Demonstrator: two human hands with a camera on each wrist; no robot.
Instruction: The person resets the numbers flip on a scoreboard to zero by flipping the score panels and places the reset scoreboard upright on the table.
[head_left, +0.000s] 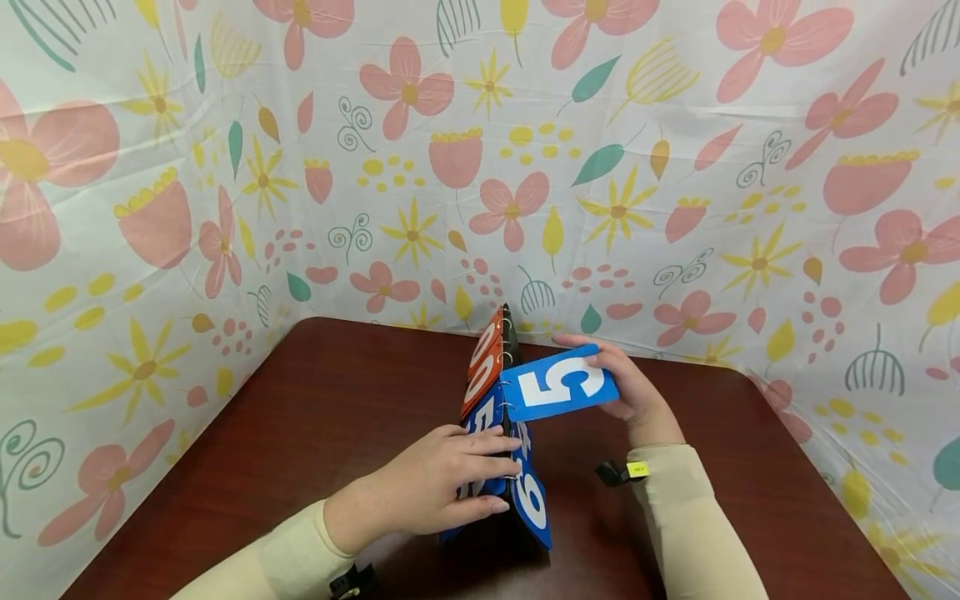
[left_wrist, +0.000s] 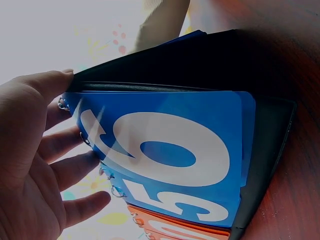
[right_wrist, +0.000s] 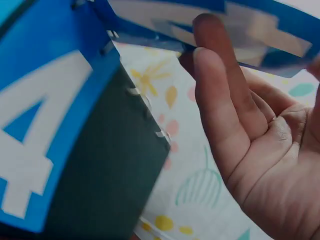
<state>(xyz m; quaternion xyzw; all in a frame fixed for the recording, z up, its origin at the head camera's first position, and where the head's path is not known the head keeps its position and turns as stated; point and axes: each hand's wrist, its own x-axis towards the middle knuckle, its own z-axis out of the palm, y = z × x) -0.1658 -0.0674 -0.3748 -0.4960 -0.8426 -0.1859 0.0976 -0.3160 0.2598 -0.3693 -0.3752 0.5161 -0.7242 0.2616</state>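
Observation:
A tent-shaped flip scoreboard [head_left: 491,483] with black covers stands on the table, its ring-bound number cards hanging on both sides. My left hand [head_left: 442,479] rests across its top ridge, fingers fairly straight over the rings and thumb at the near end. In the left wrist view, a blue card [left_wrist: 170,145] shows a large white digit beside a 5. My right hand [head_left: 630,383] pinches the outer end of a blue 5 card [head_left: 558,385], lifted out sideways from the rings. A blue 4 card [right_wrist: 35,130] hangs below it in the right wrist view.
The dark red-brown table [head_left: 300,417] carries the scoreboard. Floral-patterned cloth [head_left: 480,167] rises behind the table and along its sides. Orange number cards [head_left: 483,362] hang at the scoreboard's far end. A black strap [head_left: 615,473] is at the right wrist.

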